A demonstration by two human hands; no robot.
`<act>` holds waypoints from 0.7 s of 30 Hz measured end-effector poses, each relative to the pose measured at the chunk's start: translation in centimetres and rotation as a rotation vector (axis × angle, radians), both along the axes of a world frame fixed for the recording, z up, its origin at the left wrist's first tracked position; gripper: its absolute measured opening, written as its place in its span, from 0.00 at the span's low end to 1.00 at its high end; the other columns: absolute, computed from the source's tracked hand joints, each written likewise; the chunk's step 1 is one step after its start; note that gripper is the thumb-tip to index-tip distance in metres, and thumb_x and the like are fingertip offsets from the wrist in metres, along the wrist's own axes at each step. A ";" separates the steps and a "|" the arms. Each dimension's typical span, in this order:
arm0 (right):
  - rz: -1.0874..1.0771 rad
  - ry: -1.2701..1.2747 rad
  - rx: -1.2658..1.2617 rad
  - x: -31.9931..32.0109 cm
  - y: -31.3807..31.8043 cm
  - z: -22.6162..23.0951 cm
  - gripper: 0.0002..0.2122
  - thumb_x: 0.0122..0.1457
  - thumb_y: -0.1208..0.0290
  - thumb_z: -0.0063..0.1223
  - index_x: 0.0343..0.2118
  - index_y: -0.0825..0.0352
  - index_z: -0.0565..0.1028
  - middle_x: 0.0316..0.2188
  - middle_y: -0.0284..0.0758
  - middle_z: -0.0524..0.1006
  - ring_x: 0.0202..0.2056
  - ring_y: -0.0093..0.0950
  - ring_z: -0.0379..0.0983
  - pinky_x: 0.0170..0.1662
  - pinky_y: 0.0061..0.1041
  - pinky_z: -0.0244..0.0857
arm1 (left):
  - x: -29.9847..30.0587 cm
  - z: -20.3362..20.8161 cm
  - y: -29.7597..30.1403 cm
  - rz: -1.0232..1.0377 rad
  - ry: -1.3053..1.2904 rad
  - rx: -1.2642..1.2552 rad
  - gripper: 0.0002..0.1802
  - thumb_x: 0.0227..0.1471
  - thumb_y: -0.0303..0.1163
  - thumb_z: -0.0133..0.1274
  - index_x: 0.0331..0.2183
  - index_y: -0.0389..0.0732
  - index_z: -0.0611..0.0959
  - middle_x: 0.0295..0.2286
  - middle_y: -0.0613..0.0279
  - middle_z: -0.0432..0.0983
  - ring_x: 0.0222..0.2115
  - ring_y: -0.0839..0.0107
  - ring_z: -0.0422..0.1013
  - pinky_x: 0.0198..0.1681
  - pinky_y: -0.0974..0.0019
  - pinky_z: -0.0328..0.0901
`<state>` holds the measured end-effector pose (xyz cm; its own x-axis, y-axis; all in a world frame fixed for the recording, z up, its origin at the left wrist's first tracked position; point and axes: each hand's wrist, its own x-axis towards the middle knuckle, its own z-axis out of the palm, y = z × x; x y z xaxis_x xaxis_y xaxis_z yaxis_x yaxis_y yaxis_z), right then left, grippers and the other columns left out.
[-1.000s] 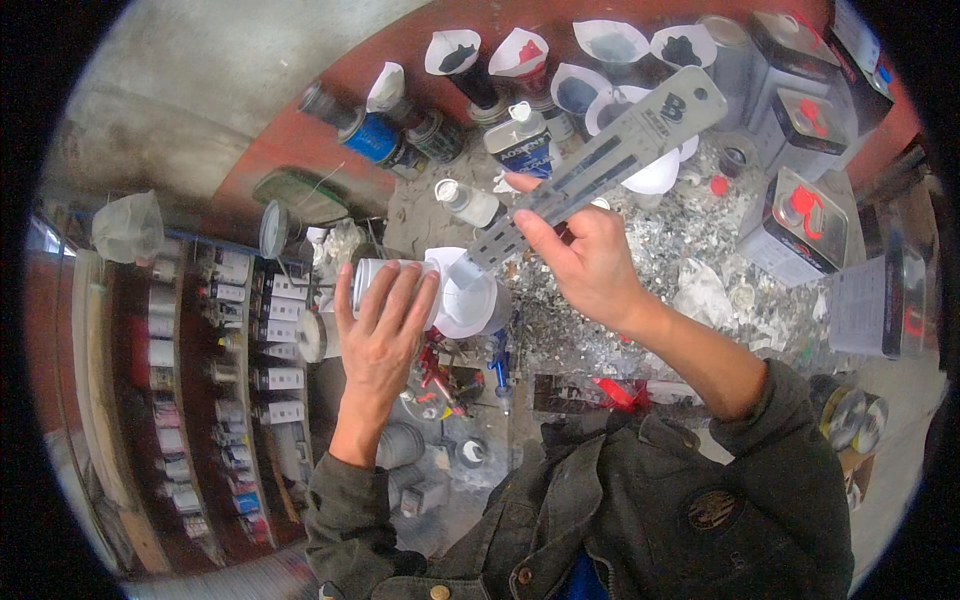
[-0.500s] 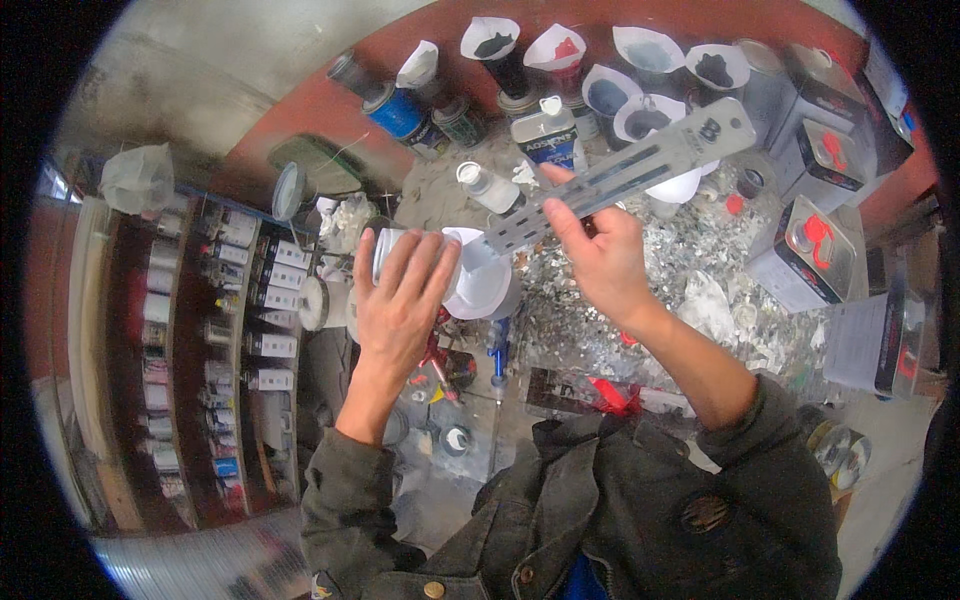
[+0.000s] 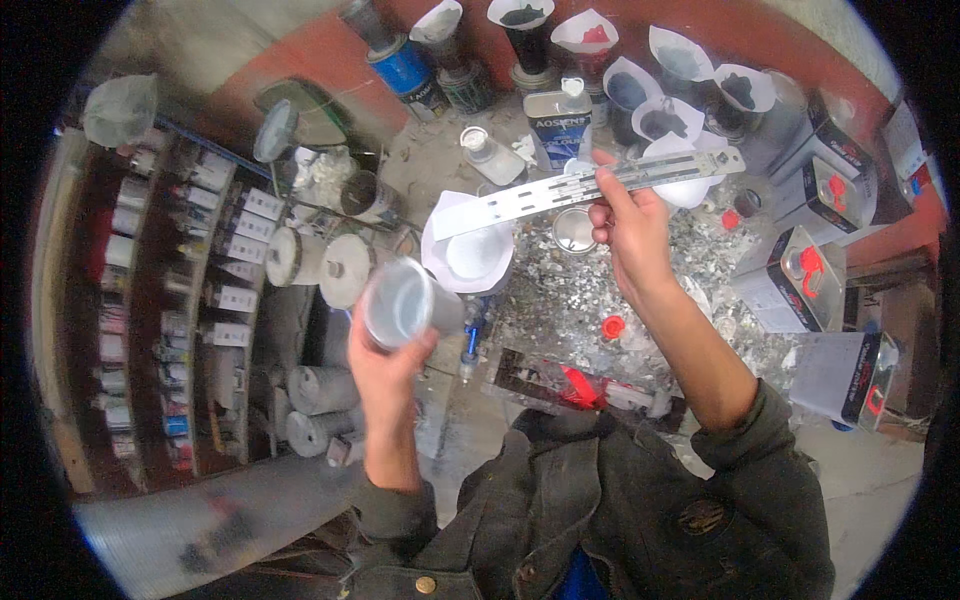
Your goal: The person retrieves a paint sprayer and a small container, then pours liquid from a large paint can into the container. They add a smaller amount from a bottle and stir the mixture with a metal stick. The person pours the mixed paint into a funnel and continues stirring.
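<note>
My left hand (image 3: 388, 385) is wrapped round a translucent plastic mixing cup (image 3: 402, 302), somewhat blurred by motion; its open mouth shows a pale coating inside. In my right hand (image 3: 638, 240) is a long flat slotted mixing stick (image 3: 530, 197), pinched between thumb and fingers near its middle. The stick's whitish end lies over a white paper paint strainer (image 3: 477, 258), which holds a pale liquid. What supports the strainer is mostly hidden below it. Behind the stick stand a white-capped plastic bottle (image 3: 490, 155) and a blue-and-silver tin (image 3: 558, 128).
Several paper strainers with dark or red residue (image 3: 590, 38) stand along the back. Metal cans with red caps (image 3: 785, 280) line the right side. A shelf (image 3: 190, 330) of small containers is at left. The bench (image 3: 570, 300) is crusted with flakes; a loose red cap (image 3: 613, 327) lies there.
My left hand has swung the cup away from the strainer, down and left, turning its mouth up. The stick has levelled and its end has lifted to the strainer's upper rim.
</note>
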<state>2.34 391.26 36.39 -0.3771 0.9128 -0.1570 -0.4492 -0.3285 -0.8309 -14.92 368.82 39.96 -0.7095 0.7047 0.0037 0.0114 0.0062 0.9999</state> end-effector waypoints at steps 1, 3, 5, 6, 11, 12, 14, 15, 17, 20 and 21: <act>0.020 0.000 -0.024 0.0 0.0 0.0 0.19 0.67 0.66 0.53 0.57 0.71 0.71 0.24 0.25 0.71 0.21 0.12 0.62 0.21 0.15 0.56 | 1.6 -1.4 -0.6 -0.024 0.027 0.020 0.43 0.36 0.23 0.69 0.57 0.34 0.72 0.52 0.56 0.73 0.53 0.65 0.70 0.59 0.59 0.63; 0.053 -0.007 -0.070 0.1 0.1 0.3 0.19 0.68 0.66 0.53 0.57 0.71 0.71 0.24 0.24 0.71 0.21 0.12 0.62 0.21 0.15 0.55 | 4.4 -4.4 -1.0 -0.106 -0.019 0.012 0.46 0.34 0.21 0.69 0.58 0.36 0.71 0.54 0.57 0.71 0.55 0.65 0.69 0.60 0.59 0.62; 0.053 -0.047 -0.073 0.1 -0.2 1.1 0.19 0.68 0.66 0.53 0.57 0.70 0.71 0.23 0.24 0.70 0.22 0.12 0.61 0.21 0.15 0.55 | 6.3 -8.8 -0.3 -0.147 -0.027 -0.090 0.45 0.33 0.24 0.72 0.57 0.36 0.72 0.54 0.57 0.71 0.55 0.64 0.69 0.60 0.59 0.63; 0.055 -0.070 -0.072 0.0 -0.3 1.5 0.19 0.68 0.66 0.53 0.57 0.70 0.71 0.23 0.24 0.70 0.22 0.12 0.61 0.21 0.15 0.55 | 6.7 -12.3 0.1 -0.174 0.061 -0.173 0.46 0.34 0.23 0.72 0.57 0.36 0.71 0.54 0.57 0.71 0.54 0.64 0.69 0.59 0.60 0.63; 0.046 -0.149 -0.063 0.5 -0.2 2.5 0.20 0.68 0.64 0.53 0.59 0.69 0.70 0.22 0.21 0.64 0.23 0.12 0.60 0.21 0.13 0.51 | 9.2 -20.7 6.6 -0.270 0.097 -0.221 0.44 0.35 0.23 0.71 0.56 0.36 0.71 0.51 0.54 0.74 0.53 0.65 0.71 0.57 0.61 0.65; 0.036 -0.148 -0.073 0.7 -0.1 2.7 0.20 0.68 0.64 0.53 0.59 0.68 0.70 0.22 0.21 0.64 0.23 0.13 0.60 0.21 0.13 0.50 | 9.5 -21.2 8.3 -0.293 0.113 -0.227 0.44 0.36 0.23 0.70 0.56 0.37 0.71 0.51 0.53 0.75 0.53 0.65 0.71 0.56 0.61 0.66; 0.038 -0.145 -0.075 0.5 -0.2 3.5 0.21 0.68 0.64 0.53 0.59 0.69 0.70 0.22 0.21 0.64 0.23 0.13 0.60 0.21 0.13 0.50 | 10.1 -23.6 10.3 -0.290 0.104 -0.218 0.44 0.35 0.25 0.71 0.56 0.38 0.72 0.49 0.51 0.76 0.52 0.62 0.73 0.54 0.60 0.67; 0.036 -0.139 -0.079 0.4 -0.3 3.7 0.21 0.68 0.64 0.53 0.59 0.69 0.70 0.22 0.21 0.64 0.23 0.13 0.60 0.21 0.13 0.50 | 10.3 -23.7 10.9 -0.303 0.132 -0.221 0.43 0.35 0.25 0.71 0.56 0.38 0.72 0.49 0.50 0.76 0.52 0.59 0.72 0.55 0.58 0.66; 0.031 -0.135 -0.073 0.3 -0.4 4.5 0.20 0.68 0.64 0.53 0.59 0.69 0.70 0.23 0.22 0.65 0.23 0.13 0.60 0.21 0.13 0.51 | 10.7 -23.8 12.0 -0.316 0.185 -0.228 0.41 0.36 0.26 0.70 0.54 0.39 0.73 0.50 0.50 0.75 0.52 0.52 0.71 0.56 0.55 0.65; 0.049 -0.119 -0.065 0.0 -0.6 4.8 0.20 0.68 0.65 0.53 0.59 0.68 0.70 0.22 0.22 0.64 0.22 0.13 0.60 0.20 0.12 0.50 | 10.9 -24.7 11.0 -0.237 0.340 -0.243 0.44 0.36 0.26 0.71 0.57 0.39 0.71 0.51 0.48 0.74 0.52 0.53 0.71 0.55 0.56 0.67; 0.056 -0.126 -0.060 -0.2 -0.6 4.7 0.20 0.68 0.64 0.53 0.59 0.68 0.70 0.22 0.21 0.64 0.22 0.13 0.60 0.20 0.12 0.50 | 10.8 -25.1 10.2 -0.195 0.410 -0.246 0.45 0.37 0.26 0.71 0.58 0.39 0.70 0.52 0.48 0.74 0.52 0.55 0.72 0.55 0.57 0.67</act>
